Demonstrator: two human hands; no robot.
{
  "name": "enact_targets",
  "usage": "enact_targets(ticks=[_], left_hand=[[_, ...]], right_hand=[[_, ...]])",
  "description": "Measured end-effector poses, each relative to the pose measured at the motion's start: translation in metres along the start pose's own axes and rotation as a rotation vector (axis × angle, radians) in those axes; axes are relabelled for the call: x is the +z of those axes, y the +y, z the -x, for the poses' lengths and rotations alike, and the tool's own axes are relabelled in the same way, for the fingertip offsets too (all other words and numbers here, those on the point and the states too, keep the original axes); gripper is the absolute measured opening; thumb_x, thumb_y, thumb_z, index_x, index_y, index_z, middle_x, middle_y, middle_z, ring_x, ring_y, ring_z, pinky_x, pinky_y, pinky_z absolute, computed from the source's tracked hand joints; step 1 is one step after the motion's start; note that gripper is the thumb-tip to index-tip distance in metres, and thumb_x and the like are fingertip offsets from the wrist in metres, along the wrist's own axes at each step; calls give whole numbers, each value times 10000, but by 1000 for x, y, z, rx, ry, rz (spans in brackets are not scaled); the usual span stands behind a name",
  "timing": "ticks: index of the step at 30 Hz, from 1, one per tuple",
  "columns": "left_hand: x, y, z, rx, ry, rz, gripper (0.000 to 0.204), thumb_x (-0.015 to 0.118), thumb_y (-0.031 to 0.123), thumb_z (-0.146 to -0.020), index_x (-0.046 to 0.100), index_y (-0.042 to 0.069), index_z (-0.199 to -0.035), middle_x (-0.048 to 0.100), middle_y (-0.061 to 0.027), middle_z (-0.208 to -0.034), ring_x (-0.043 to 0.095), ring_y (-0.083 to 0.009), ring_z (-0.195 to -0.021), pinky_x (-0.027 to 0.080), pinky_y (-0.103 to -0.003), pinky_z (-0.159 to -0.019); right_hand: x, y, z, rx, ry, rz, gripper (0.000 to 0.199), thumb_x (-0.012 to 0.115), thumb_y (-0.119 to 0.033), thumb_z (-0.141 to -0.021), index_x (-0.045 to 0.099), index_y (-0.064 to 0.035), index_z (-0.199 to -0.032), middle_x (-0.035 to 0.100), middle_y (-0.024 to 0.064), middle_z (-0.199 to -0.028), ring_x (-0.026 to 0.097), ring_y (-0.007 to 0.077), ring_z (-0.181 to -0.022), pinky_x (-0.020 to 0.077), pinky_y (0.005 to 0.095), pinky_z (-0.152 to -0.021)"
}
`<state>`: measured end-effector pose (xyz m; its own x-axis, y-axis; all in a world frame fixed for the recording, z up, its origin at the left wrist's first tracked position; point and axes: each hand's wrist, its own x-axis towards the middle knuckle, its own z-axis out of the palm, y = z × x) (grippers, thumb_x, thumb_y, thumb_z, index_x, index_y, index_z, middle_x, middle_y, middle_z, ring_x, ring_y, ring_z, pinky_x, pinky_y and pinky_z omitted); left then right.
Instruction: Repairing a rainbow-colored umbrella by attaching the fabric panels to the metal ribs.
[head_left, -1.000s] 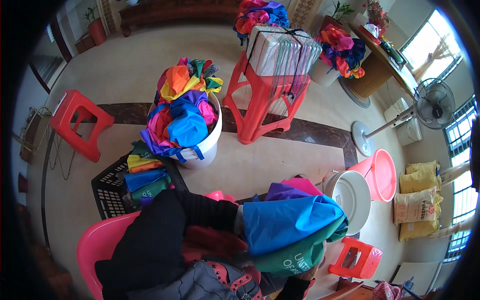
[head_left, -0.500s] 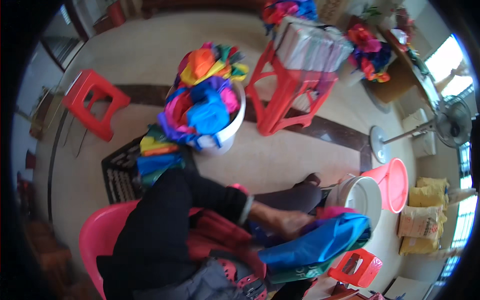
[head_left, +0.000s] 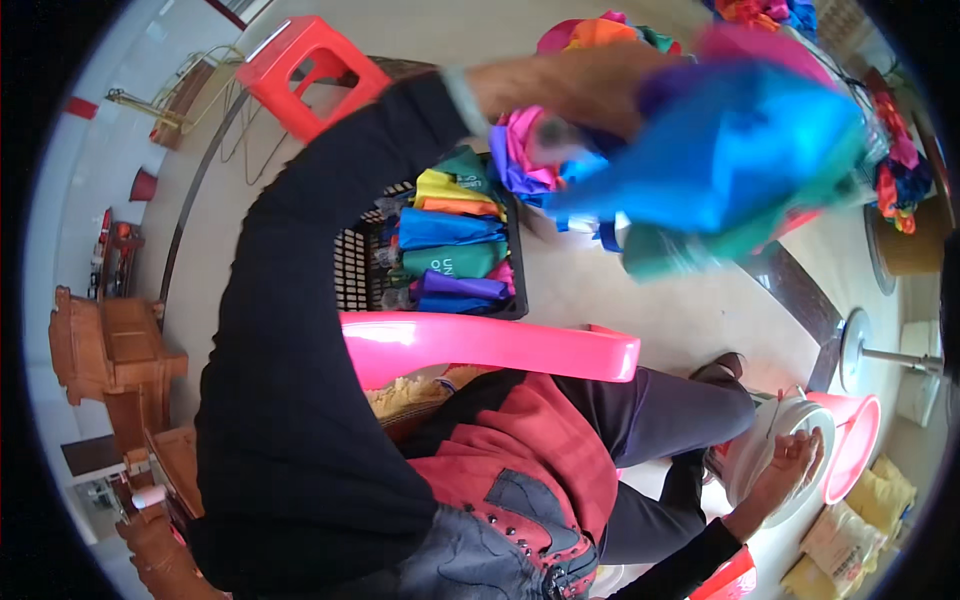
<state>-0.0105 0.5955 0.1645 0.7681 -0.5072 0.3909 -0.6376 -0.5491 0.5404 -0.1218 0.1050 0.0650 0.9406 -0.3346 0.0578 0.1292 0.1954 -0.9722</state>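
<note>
Raised across the upper part of the view, my left hand (head_left: 590,90) is blurred by motion and grips a multi-coloured umbrella (head_left: 730,150). Its loose fabric shows blue, green, purple and pink panels. Over the mouth of a white bucket (head_left: 745,440), my right hand (head_left: 785,470) has its fingers apart and slightly bent, with nothing seen in them. Below my left forearm is a black slatted crate (head_left: 352,265) holding several rolled, multi-coloured umbrellas (head_left: 450,230). Behind my left hand lies a pile of similar colourful fabric (head_left: 525,150), partly hidden by the hand and umbrella.
A pink chair rim (head_left: 480,345) curves between me and the crate. A red stool (head_left: 300,80) stands at far left. To the right are a pink bucket (head_left: 850,430), a fan base (head_left: 855,350) and yellow sacks (head_left: 885,500). Wooden furniture (head_left: 110,340) lines the left.
My left hand has swung the umbrella up and away from my lap, toward the crate's side. The view has turned left; my right hand now shows over the white bucket.
</note>
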Motion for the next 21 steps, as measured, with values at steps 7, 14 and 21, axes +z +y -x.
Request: enact_targets(ticks=[7,14,21], left_hand=[[-108,-75,144,-648,111,-40,391,677,144,-715,547,32,-1066,602,-34,-861,512,-122,-783,450,-305,-687],[-120,-189,279,-862,-15,-407,513,712,202,-676,515,72,-1131,609,-124,-987,585,-235,-916,457,-347,-801],[-71,-223,314,-800,-179,-270,387,705,292,-651,631,46,-939,641,-158,-865,609,-254,-845,461,-358,-734]], right_hand=[[-41,42,-18,182,-18,12,156,543,-128,-863,557,-29,-983,558,46,-778,494,93,-627,438,208,-577],[-33,58,-44,254,51,224,95,555,-141,-848,559,-68,-909,551,9,-728,472,67,-546,461,215,-518],[-14,71,-53,331,106,432,94,563,-160,-841,552,-88,-901,551,-5,-719,466,66,-525,449,205,-485]])
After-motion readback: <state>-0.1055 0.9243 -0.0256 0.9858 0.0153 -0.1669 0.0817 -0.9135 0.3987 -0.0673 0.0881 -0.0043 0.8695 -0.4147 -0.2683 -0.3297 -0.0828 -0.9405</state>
